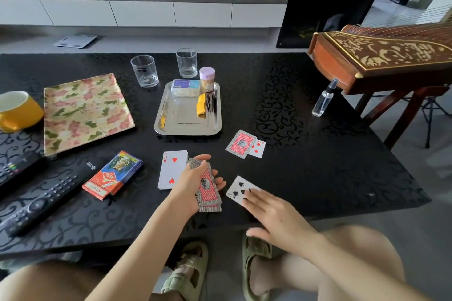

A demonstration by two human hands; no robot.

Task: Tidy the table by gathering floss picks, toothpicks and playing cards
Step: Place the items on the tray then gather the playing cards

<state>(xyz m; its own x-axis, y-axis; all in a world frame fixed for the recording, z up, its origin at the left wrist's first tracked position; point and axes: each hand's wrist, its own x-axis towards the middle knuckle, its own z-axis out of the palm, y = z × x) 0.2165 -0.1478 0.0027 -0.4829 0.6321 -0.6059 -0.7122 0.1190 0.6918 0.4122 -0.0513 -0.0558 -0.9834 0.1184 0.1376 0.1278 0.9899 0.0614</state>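
Held deck point(208, 187): face down, clasped in the left hand point(193, 178), so loose cards can be added.
Eight of spades point(238, 190): just right of the deck, under the right hand's point(276, 217) flat, unclenched fingertips, likely for sliding over.
Two-of-hearts pile point(172, 170): just left of the deck.
Card pair point(245, 145): beyond the deck, near the steel tray point(166, 120).

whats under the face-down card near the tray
A face-up diamonds card lies partly under the red-backed card, right side showing. The covered part, and anything else beneath, cannot be seen.
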